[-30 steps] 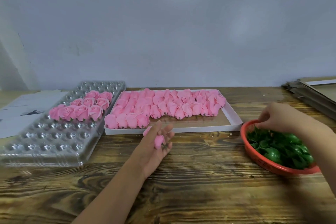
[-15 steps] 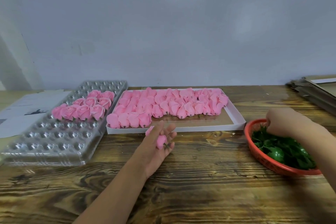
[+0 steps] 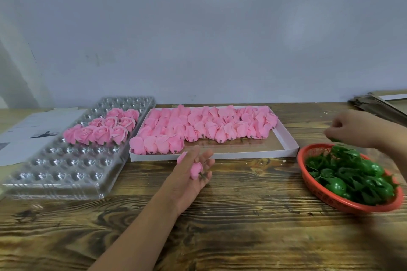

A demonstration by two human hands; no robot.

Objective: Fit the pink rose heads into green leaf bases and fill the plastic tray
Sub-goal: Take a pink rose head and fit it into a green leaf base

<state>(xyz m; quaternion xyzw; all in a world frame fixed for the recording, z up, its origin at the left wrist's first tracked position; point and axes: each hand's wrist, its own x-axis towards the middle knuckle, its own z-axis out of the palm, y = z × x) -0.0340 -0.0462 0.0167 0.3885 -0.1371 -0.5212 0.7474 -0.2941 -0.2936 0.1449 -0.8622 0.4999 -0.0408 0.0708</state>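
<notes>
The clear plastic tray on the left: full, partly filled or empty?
Partly filled. The clear plastic tray holds a cluster of pink roses in its far half; the near cups are bare.

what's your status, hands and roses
Left hand holds rose head. Right hand pinches leaf base above basket. Tray part filled.

Left hand (image 3: 189, 177) holds a rose head (image 3: 196, 170); right hand (image 3: 354, 128) pinches a leaf base (image 3: 335, 140) above the basket (image 3: 317, 191)

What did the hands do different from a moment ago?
The right hand came up out of the red basket, pinching something green, maybe a leaf base. The left hand stayed put, holding its pink rose head. Both trays of roses look the same.
</notes>
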